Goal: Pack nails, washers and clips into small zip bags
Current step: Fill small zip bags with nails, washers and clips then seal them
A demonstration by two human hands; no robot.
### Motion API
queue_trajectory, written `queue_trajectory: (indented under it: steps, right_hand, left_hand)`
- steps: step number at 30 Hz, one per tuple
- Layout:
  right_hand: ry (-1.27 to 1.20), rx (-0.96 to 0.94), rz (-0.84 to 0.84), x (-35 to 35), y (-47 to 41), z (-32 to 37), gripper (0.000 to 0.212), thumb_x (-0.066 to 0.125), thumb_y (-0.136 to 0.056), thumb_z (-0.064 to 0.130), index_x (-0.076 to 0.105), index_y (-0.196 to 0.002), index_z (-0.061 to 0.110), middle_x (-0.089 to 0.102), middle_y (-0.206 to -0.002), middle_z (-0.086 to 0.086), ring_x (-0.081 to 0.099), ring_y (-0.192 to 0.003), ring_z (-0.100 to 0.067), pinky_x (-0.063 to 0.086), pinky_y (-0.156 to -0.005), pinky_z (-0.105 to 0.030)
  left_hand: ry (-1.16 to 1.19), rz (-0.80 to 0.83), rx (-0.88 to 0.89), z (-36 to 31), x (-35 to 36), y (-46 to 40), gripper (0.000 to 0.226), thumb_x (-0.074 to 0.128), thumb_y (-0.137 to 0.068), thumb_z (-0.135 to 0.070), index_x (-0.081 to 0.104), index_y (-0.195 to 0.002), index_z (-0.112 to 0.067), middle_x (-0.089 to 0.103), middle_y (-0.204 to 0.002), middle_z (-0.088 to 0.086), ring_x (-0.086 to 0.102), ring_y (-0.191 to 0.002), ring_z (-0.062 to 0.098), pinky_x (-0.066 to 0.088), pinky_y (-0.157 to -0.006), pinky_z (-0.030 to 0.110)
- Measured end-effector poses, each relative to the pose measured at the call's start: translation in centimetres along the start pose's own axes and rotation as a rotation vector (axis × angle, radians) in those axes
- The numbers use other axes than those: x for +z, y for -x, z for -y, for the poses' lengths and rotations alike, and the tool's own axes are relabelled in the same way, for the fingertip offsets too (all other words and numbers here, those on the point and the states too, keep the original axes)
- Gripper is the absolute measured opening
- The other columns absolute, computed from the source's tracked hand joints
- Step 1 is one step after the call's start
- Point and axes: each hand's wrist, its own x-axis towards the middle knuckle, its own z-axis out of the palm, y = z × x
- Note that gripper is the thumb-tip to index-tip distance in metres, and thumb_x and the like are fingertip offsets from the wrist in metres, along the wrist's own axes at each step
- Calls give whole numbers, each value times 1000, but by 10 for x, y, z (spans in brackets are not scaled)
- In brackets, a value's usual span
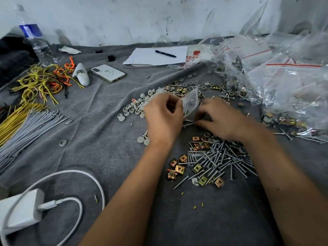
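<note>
Left hand (164, 115) pinched a small bag (190, 102); right hand (217, 119), fingers curled, picked at nails (220, 160); its grip unclear

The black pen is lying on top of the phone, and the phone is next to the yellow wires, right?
Not quite. The head view shows the black pen lying on the white paper, not on the phone. The phone lies bare on the grey cloth. The rest is right: the phone is next to the yellow wires.

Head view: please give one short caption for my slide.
Left hand holds a small zip bag while right hand gathers nails.
</note>
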Motion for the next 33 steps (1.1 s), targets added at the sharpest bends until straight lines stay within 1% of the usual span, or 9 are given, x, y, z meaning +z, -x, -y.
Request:
queue_trajectory:
  steps: [3,6,14,19,23,25,28,30,33]
  right_hand:
    - [-295,70,-263,-1,0,5,2,62,-100,22,61,-98,22,62,-93,9,62,-90,-11,47,-75,-25]
    - [-457,78,-474,-5,2,7,3,63,-100,18,65,-101,18,69,-89,7,66,-81,-3,53,-72,-18]
    - [-337,-30,-393,4,2,10,21,83,-81,8,77,-98,18,70,-85,9,62,-68,-3,43,-63,-6]
    - [-483,-21,-565,2,3,13,24,83,-83,11,74,-105,15,74,-92,5,71,-78,-7,60,-70,-26]
    - [-471,29,-699,2,2,10,9,77,-90,17,71,-96,19,68,-83,11,65,-76,2,50,-68,-12]
    - [-390,33,-602,3,2,7,6,78,-89,22,72,-92,22,66,-82,14,62,-76,1,50,-72,-16]
    - [-160,-44,-271,8,1,5,10,80,-87,28,77,-95,23,65,-93,5,56,-92,-14,48,-82,-33]
    - [-79,-57,-109,10,-1,6,16,78,-88,31,76,-102,24,62,-101,0,49,-104,-18,41,-86,-32]
    - [-56,-39,-41,10,-1,6,15,73,-93,33,73,-103,22,54,-101,5,44,-108,-18,33,-86,-27]
  left_hand:
    - [4,67,-27,3,3,1,15,76,-88,-9,72,-75,-16,64,-66,-13,60,-61,2,54,-62,26]
    - [18,110,-41,2,4,2,16,76,-89,-10,72,-76,-20,65,-67,-13,61,-60,3,51,-60,20]
    - [36,118,-92,-1,3,2,15,76,-89,-10,73,-77,-18,68,-68,-9,63,-62,4,52,-61,20]
    - [92,61,-193,-2,3,-2,18,76,-89,-9,72,-75,-20,65,-65,-13,60,-59,-4,43,-58,9]
    - [156,-31,-309,0,2,-6,15,75,-90,-10,75,-77,-17,63,-61,-12,55,-53,-5,40,-55,9]
    - [179,-64,-341,0,0,-7,12,75,-90,-11,77,-78,-14,65,-62,-9,54,-53,-4,42,-56,13]
    - [189,-79,-364,1,-1,-9,10,75,-90,-12,78,-81,-9,67,-63,-5,56,-55,2,45,-59,19]
    - [181,-80,-362,1,0,-9,10,75,-90,-13,79,-82,-9,67,-64,-4,57,-56,3,46,-60,21]
    - [182,-81,-358,1,0,-8,9,75,-90,-12,79,-82,-9,67,-64,-5,54,-54,0,43,-58,17]
